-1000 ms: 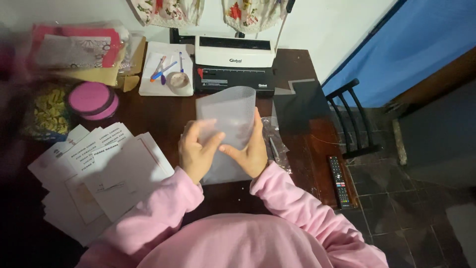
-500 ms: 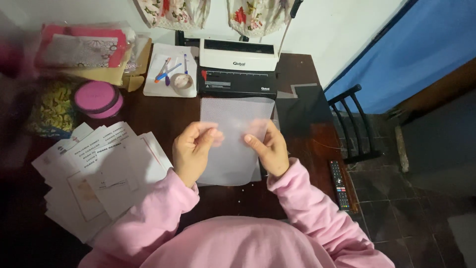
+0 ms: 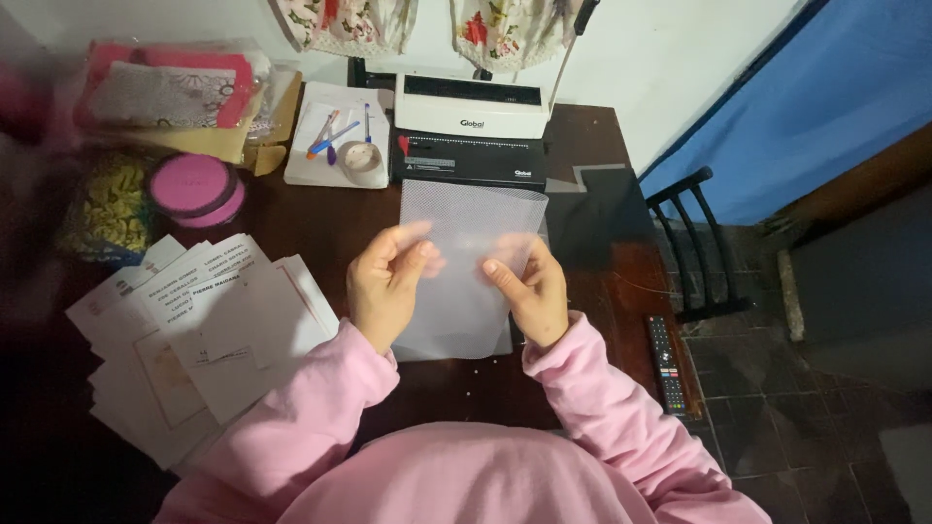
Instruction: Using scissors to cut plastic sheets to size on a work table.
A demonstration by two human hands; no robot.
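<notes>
Unchanged: both hands pinch translucent sheet (image 3: 466, 262), long axis pointing away.

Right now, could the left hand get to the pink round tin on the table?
Probably yes: the left hand holds the translucent sheet, but nothing stands between it and the pink tin.

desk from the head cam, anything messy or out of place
The papers at the left lie fanned and askew, some over the table edge. A remote sits at the right edge. Both hands, left and right, hold a frosted sheet flat; nothing spilled.
</notes>
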